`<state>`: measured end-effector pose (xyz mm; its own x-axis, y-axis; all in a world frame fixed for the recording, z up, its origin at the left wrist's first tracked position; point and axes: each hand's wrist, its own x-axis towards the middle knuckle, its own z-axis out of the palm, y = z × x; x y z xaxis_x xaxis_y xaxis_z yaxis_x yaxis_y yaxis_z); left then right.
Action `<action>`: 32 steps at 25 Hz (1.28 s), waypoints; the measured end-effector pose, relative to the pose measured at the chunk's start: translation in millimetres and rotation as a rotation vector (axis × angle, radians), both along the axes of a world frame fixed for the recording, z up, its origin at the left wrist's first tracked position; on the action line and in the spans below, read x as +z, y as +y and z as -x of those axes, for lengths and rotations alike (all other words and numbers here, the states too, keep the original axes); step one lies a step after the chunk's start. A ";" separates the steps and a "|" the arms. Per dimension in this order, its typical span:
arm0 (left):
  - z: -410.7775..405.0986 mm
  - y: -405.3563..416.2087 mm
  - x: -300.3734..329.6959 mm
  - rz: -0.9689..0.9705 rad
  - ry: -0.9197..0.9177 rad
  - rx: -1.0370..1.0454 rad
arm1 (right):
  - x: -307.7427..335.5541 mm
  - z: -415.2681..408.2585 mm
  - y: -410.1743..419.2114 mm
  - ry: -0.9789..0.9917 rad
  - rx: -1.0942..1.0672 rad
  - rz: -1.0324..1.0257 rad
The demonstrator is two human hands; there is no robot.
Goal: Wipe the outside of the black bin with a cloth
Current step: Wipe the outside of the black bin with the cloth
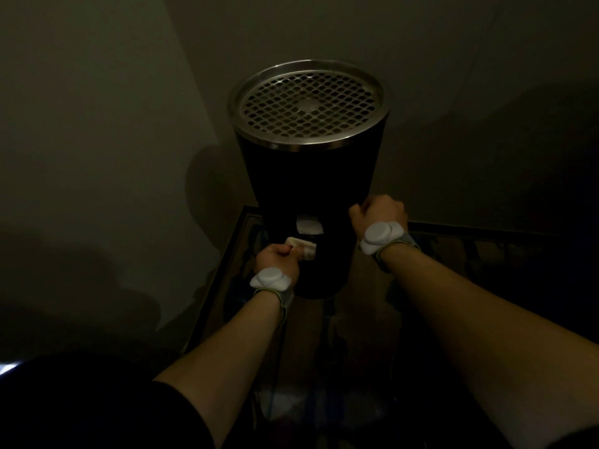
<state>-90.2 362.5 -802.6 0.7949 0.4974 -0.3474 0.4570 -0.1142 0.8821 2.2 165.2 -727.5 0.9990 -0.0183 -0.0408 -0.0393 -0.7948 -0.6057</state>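
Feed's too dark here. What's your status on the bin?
Left hand shut on cloth, pressed low on black bin. Right hand closed against the bin's right side. Bin upright. Nothing in the way.

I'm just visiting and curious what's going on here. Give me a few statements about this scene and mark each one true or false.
1. The left hand holds a pale cloth against the black bin. True.
2. The bin's top is a solid black lid. False: it is a perforated metal grille inside a silvery rim.
3. The right hand is raised well clear of the bin. False: it is closed into a fist at the bin's right side.
4. Both wrists wear a pale round device, like the one on the left wrist. True.
5. The bin lies on its side. False: it stands upright.
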 end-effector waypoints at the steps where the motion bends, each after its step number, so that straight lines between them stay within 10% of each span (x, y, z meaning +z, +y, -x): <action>1: -0.9 -0.7 -0.7 0.002 0.007 0.018 | 0.1 0.0 0.5 0.001 -0.005 -0.001; 17: -5.3 -35.0 13.1 0.110 0.028 -0.325 | 7.9 4.3 4.7 -0.005 -0.014 0.047; 32: -0.3 -64.7 33.0 0.318 -0.033 0.136 | 6.8 3.7 0.6 -0.007 0.007 0.031</action>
<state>-89.9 297.8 -769.6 0.7420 0.4707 -0.4773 0.4200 0.2285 0.8783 -1.4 165.9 -720.7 0.9994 -0.0125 -0.0332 -0.0295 -0.8135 -0.5808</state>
